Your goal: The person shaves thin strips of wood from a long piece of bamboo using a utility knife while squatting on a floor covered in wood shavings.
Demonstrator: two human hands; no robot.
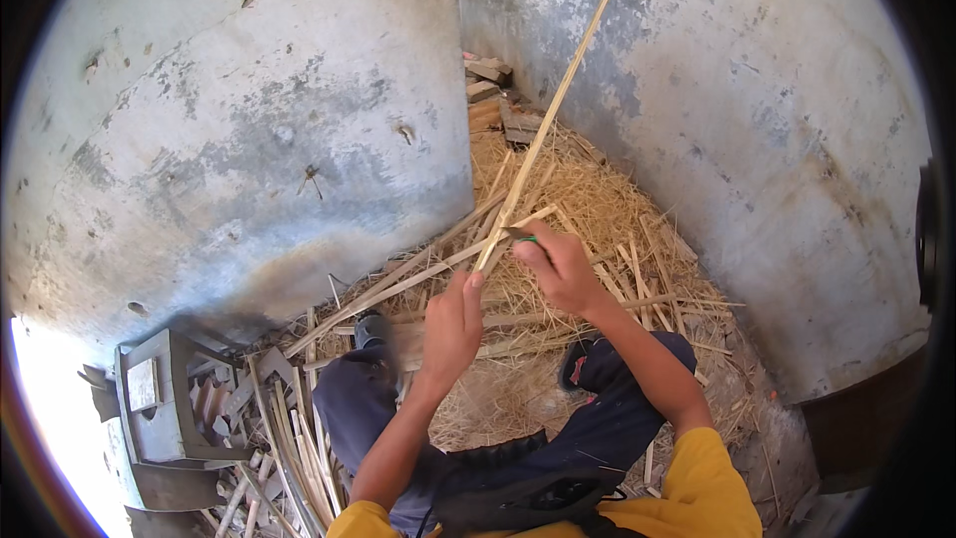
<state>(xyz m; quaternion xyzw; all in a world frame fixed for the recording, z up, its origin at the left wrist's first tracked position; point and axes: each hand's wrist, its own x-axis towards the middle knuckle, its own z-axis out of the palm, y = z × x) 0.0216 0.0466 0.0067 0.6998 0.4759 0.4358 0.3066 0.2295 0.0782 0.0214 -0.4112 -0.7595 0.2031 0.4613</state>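
My left hand is closed around the lower end of a long, pale split strip, probably bamboo or wood. The strip slants up and away to the right, its far tip in front of the wall. In my right hand is a small knife with a dark blade and a bit of green at the handle, mostly covered by my fingers. Its blade lies against the strip, or very close to it, a little beyond my left hand.
Straw-like shavings and loose strips cover the floor around my feet. Bricks are piled in the corner between two worn walls. At the lower left stands a grey metal box beside rubble and a bundle of strips.
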